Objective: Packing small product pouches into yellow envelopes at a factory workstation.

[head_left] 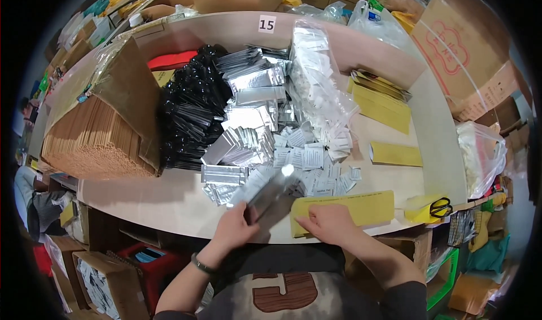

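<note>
My left hand [233,225] is closed round a shiny silver foil packet [268,198], tilted up and blurred by motion. At the table's front edge, my right hand [328,223] has its fingers curled on the left end of a yellow paper envelope [370,208]. The packet's far end is just left of that envelope. Small printed white sachets [313,157] lie loose beyond both hands. Behind the left hand spreads a heap of silver foil packets [240,145], and more silver packets [259,80] are stacked farther back.
Left of the heap are black glossy packets [192,111] and an open carton [101,133] packed with brown card edges. A clear bag of white sachets [319,71] stands behind. Yellow envelopes [378,102] lie at right; black-handled scissors [440,207] sit at the right front corner. A raised rim [361,43] borders the table.
</note>
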Motion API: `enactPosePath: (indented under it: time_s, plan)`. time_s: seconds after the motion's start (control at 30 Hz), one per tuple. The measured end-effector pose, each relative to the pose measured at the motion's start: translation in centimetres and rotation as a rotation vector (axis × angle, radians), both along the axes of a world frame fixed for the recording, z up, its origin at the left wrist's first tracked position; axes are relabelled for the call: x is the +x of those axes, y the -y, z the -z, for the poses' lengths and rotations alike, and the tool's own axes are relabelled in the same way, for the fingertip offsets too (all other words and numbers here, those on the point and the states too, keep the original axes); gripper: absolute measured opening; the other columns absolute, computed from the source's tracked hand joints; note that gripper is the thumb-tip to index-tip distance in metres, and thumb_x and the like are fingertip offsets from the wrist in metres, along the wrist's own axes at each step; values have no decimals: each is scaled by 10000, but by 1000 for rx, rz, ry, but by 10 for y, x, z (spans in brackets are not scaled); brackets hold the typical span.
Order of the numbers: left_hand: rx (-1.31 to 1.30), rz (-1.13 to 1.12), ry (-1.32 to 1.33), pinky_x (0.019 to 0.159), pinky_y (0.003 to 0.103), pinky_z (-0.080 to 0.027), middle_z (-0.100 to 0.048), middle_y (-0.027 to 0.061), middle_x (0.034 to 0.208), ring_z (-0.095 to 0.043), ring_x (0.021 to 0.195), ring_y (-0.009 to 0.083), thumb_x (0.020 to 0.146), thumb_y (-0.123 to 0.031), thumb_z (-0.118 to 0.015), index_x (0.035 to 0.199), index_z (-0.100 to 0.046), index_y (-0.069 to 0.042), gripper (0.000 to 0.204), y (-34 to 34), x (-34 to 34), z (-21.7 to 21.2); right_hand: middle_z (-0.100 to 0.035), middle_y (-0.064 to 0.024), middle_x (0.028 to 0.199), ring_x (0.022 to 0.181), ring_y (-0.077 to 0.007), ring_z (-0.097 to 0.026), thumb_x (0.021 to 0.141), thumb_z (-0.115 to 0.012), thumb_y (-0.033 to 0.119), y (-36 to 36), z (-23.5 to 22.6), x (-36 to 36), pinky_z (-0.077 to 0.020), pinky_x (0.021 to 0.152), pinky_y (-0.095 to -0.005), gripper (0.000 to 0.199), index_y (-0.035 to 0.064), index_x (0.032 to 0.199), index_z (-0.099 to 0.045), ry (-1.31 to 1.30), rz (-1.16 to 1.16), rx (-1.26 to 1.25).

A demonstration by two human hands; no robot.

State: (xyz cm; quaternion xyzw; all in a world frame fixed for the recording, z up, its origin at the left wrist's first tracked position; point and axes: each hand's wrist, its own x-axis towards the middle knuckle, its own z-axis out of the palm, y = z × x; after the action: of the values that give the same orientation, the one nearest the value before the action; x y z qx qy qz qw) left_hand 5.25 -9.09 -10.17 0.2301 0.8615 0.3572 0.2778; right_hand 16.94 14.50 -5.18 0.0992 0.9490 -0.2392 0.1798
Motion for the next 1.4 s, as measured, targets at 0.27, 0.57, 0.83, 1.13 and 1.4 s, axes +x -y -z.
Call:
enactPosePath:
  time_s: [0.27,0.57,0.83,1.13,1.4]
  plan:
    - [88,43,-290,779,436,-527,-647,185,966,-642,914,393,696,-191,-783,1160,-558,-42,536,-5,5,3,-645,-155,693,702,-374,-649,898,-599,306,13,18,-6,-504,632,-486,268,55,809,-626,-223,18,102]
    - [-120,397,-393,739,436,-537,-650,136,965,-647,860,366,686,-175,-794,1349,-503,-89,729,32,11,-9,-650,-145,698,691,-365,-648,784,-647,297,38,29,-16,-508,642,-481,231,69,751,-646,-194,177,-105]
    - [127,461,-436,924,443,-478,-576,174,1230,-576,1082,371,664,-244,-854,1313,-521,-32,760,18,2,-8,-648,-148,740,721,-364,-651,807,-611,165,-63,24,-73,-526,680,-476,108,97,881,-653,-606,48,247]
    - [90,236,-530,997,450,-456,-564,181,1265,-546,1165,385,690,-278,-859,1270,-564,-62,686,52,10,-14,-671,-133,1047,929,-352,-647,797,-648,121,-140,43,-48,-527,793,-460,274,121,1067,-693,-535,61,330]
    - [138,149,-521,955,423,-489,-595,159,1221,-586,1114,357,780,-196,-785,1248,-580,-64,527,60,7,1,-640,-206,1031,938,-382,-615,820,-627,135,-81,50,-68,-476,864,-475,182,21,960,-651,-572,19,102]
